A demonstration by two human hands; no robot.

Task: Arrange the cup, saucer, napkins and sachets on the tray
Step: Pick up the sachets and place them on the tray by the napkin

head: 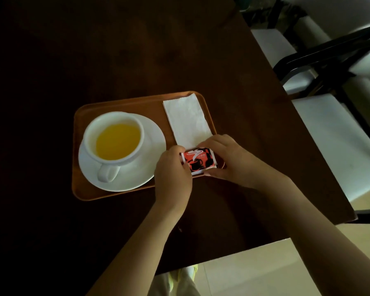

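Both hands, left hand [172, 167] and right hand [226, 159], pinch the sachet [199, 161] closed-fingered at centre frame; better to lay it flat below the napkin [187, 120].

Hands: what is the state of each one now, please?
Left hand: closed on the sachet, at its left end.
Right hand: closed on the same sachet, at its right end.

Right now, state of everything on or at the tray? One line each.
cup: upright on the saucer, holds yellow liquid
saucer: flat on the tray, left part
napkins: flat on the tray, right part
sachet: held by both hands at the tray's near right corner
left hand: grip on sachet
right hand: grip on sachet
tray: flat on the table
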